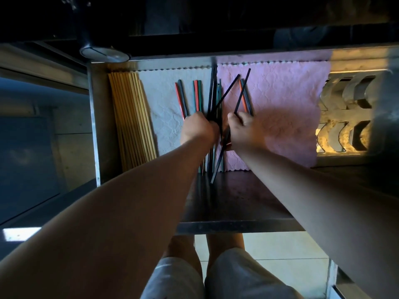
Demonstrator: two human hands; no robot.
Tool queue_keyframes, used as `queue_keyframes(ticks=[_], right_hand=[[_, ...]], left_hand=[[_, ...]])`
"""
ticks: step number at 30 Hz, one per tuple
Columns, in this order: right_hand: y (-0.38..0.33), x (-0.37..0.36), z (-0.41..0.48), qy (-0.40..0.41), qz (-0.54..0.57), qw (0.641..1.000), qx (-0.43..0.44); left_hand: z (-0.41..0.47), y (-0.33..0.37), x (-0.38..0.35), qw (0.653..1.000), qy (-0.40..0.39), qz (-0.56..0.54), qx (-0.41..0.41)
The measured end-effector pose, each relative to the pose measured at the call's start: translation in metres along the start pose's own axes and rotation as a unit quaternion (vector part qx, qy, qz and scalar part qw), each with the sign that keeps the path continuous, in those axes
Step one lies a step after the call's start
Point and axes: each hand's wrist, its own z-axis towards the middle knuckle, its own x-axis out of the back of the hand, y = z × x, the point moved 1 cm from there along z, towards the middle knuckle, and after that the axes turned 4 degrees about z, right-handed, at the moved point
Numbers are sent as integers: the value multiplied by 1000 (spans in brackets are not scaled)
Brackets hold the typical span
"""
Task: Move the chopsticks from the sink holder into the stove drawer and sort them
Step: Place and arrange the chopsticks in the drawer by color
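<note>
I have the stainless drawer [95,126] open below me, lined with a white cloth [159,104] and a pink cloth [280,104]. My left hand [199,128] is curled tight round a loose bundle of dark chopsticks [212,93], fanned over the seam between the cloths. My right hand [241,130] pinches a single dark chopstick [243,91] partway along, tilted across the bundle. Coloured pairs [197,96] already lie straight on the white cloth, another pair [245,98] on the pink, and the pale wooden chopsticks [129,115] lie packed against the left wall. These sticks look light, stiff and smooth — I judge them slippery, best pinched near the middle so they don't pivot. The cloths should stop rolling. A metal rack with curved slots [345,117] fills the drawer's right end; the light is dim, with a pale tiled floor [280,247] below.
</note>
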Motion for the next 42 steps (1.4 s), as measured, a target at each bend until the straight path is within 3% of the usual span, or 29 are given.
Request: queue_keyframes(ticks=[7, 11, 17, 29, 33, 42], right_hand=[[-7, -36, 4, 63, 8, 998, -26], [-9, -52, 5, 103, -31, 994, -33], [-15, -55, 8, 135, -148, 979, -32], [-26, -59, 13, 98, -308, 946, -2], [-29, -58, 13, 124, -301, 945, -25], [-25, -29, -8, 82, -112, 990, -8]], left_hand=[[-7, -35, 20, 998, 25, -61, -15], [-6, -57, 24, 990, 29, -135, 18], [-3, -61, 26, 987, 20, -152, 47], [-2, -60, 26, 972, 10, -219, 85], [-3, -56, 26, 971, -6, -225, 85], [-8, -32, 16, 965, 4, -248, 86]])
